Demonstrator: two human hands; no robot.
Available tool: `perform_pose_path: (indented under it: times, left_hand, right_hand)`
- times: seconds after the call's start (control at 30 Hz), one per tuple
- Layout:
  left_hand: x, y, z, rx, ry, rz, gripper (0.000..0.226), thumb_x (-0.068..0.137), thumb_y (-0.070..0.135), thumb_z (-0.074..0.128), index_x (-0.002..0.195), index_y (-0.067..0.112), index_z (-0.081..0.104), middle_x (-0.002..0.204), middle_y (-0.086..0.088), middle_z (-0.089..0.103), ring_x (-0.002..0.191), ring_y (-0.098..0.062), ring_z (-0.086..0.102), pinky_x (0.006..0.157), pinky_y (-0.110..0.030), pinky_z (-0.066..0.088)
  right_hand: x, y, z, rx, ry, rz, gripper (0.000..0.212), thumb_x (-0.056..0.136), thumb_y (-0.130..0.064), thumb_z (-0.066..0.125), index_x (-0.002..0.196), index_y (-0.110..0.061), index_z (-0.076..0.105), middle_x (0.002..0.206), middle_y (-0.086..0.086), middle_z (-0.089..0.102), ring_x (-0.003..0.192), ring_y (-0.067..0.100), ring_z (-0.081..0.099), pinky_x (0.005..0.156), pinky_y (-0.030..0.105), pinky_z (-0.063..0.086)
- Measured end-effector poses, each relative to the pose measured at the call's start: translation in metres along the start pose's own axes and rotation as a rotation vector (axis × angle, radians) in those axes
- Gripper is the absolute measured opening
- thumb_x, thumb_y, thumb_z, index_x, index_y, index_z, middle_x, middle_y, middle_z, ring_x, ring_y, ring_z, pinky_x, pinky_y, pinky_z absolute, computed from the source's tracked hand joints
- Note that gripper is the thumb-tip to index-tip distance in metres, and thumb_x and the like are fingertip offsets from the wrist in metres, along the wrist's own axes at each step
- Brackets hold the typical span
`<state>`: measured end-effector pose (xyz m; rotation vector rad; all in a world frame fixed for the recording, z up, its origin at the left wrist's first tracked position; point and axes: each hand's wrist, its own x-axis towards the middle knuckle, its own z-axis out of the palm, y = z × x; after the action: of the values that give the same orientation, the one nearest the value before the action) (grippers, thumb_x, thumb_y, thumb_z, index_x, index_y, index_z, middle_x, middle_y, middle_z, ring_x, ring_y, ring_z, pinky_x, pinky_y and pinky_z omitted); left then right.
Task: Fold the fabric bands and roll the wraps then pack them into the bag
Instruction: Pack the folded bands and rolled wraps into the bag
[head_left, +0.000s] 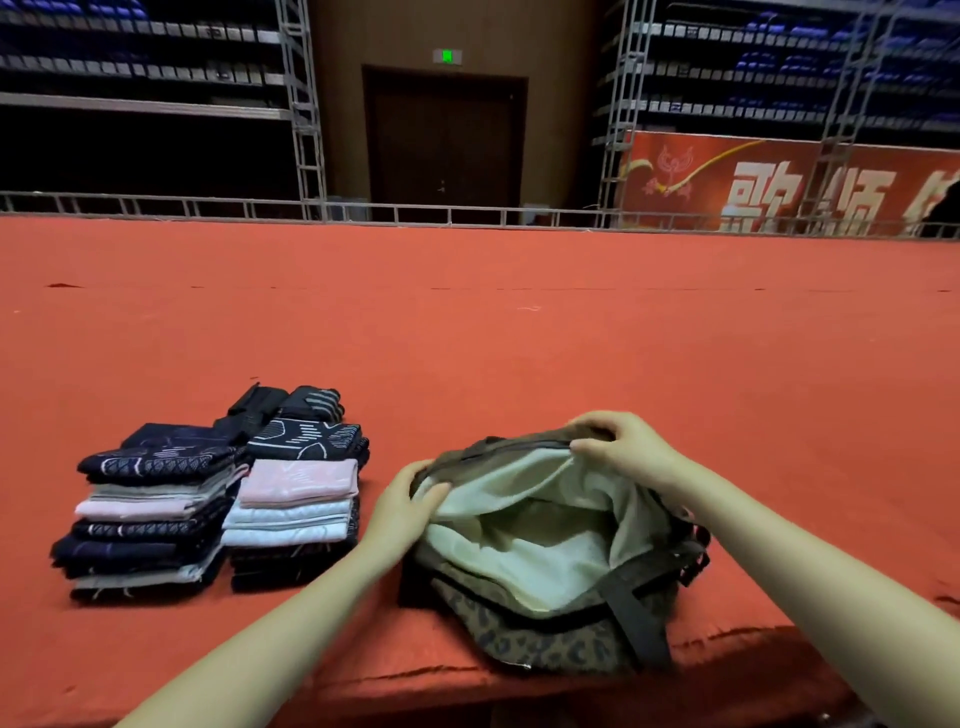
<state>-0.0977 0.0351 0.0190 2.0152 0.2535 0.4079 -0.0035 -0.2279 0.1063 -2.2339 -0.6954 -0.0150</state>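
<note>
1. Gripping the bag (550, 618) on both sides, the person holds its mouth wide apart on the red carpet (519, 338).
2. Left hand (400, 506) clamps the bag's left rim, thumb hooked over the pale lining (535, 561), fingers curled round the outer fabric.
3. Right hand (618, 441) pinches the far rim, fingers bent over the zip edge, thumb tucked beneath, lifting it up and back.
4. Inside, only cream lining shows; whether anything is packed in the folds cannot be told.
5. The bag's front is leopard-print, with a dark strap (636, 618) running down it, and it sits at the near edge of the platform, just right of centre.
6. Over to the left, two stacks of folded bands stand side by side, close together and apart from the bag.
7. The left stack (145, 525) mixes navy patterned pieces with pink, grey and cream ones.
8. The right stack (293, 514) has pink on top, pale blue below, dark pieces at the bottom, and it sits near the left hand.
9. Behind the stacks lie a black-and-white patterned piece (309, 439) and dark rolled wraps (285, 405), touching the piles.
10. Far back: metal railing (415, 213), a dark door (444, 140), a red banner (779, 182).
</note>
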Motion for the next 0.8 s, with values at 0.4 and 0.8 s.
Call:
perform_pose_path:
  times: [0.4, 0.8]
  left_hand:
    - [0.045, 0.118, -0.061, 0.035, 0.117, 0.310, 0.029, 0.092, 0.022, 0.057, 0.119, 0.018, 0.064, 0.114, 0.007, 0.064, 0.106, -0.007, 0.057, 0.082, -0.005, 0.040]
    - [0.104, 0.034, 0.031, 0.889, -0.078, 0.663, 0.040, 0.089, 0.039, 0.042, 0.123, 0.022, 0.055, 0.113, -0.005, 0.059, 0.107, -0.028, 0.054, 0.089, -0.039, 0.043]
  right_hand:
    - [0.055, -0.041, -0.082, 0.580, -0.002, 0.070, 0.024, 0.087, -0.007, 0.061, 0.110, -0.007, 0.069, 0.103, 0.009, 0.072, 0.093, 0.021, 0.068, 0.079, 0.027, 0.054]
    - [0.147, 0.068, 0.031, 0.026, 0.351, 0.201, 0.023, 0.089, -0.008, 0.056, 0.107, -0.006, 0.070, 0.114, 0.008, 0.067, 0.111, 0.022, 0.058, 0.090, 0.026, 0.039]
